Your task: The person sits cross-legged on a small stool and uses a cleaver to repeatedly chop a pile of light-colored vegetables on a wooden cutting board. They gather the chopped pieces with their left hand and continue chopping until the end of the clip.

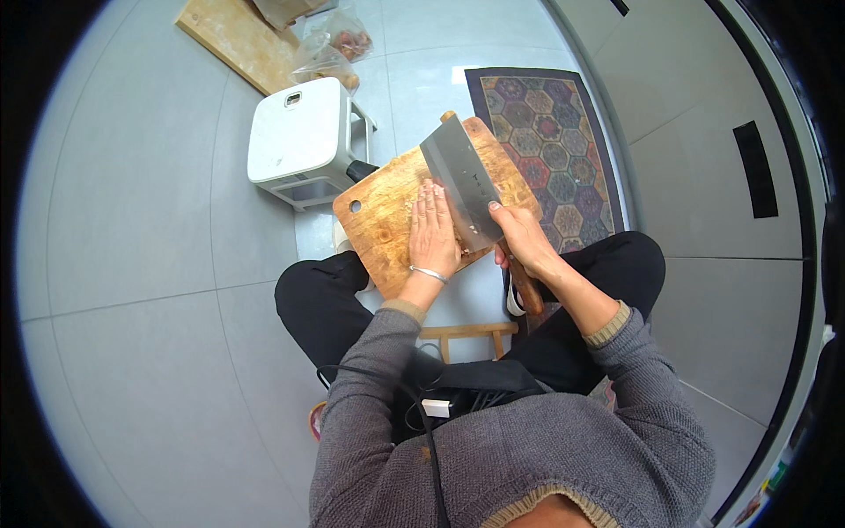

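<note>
A wooden cutting board point(376, 228) with a hole near its left corner lies in front of me, between my knees. My right hand point(525, 241) grips a broad Chinese cleaver point(459, 178) where blade and wooden handle meet, thumb on the blade's side. The blade is tilted with its broad face up and bears marks and a few pale bits. My left hand point(432, 231) lies flat over the board beside the blade, fingers straight and close together. Small pale food bits cling to its fingers; whatever lies under the palm is hidden.
A white plastic step stool point(300, 132) stands beyond the board's left side, with a black object point(362, 170) between them. Farther off are a wooden board point(231, 43) and plastic bags of produce point(327, 63). A hexagon-patterned mat point(554, 145) lies right, beside grey cabinet fronts point(700, 178).
</note>
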Action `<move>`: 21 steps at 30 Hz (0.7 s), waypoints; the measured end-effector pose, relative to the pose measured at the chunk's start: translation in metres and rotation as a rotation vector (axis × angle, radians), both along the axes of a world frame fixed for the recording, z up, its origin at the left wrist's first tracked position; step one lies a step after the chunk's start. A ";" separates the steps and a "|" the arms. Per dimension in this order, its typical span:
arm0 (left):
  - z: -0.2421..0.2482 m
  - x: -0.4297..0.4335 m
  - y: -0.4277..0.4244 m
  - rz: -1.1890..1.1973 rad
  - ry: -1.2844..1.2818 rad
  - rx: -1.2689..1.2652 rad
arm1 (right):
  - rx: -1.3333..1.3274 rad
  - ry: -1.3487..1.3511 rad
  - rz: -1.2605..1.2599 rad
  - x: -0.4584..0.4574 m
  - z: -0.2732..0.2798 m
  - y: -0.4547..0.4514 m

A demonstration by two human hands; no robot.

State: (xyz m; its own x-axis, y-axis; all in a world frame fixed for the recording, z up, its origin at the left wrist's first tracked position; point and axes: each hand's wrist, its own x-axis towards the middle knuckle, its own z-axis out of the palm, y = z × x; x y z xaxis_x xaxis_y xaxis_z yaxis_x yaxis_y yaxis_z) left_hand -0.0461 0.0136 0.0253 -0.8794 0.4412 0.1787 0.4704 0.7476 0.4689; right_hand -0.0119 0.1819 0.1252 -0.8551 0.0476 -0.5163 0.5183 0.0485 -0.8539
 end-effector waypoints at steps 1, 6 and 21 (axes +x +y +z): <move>0.001 0.001 -0.001 0.018 -0.009 -0.009 | -0.011 0.009 -0.002 0.000 0.003 0.001; 0.012 0.006 0.002 0.023 0.055 0.112 | 0.092 0.038 0.040 0.002 0.007 0.002; -0.013 -0.057 -0.034 -0.093 -0.556 1.180 | -0.180 0.016 0.038 -0.010 0.007 0.013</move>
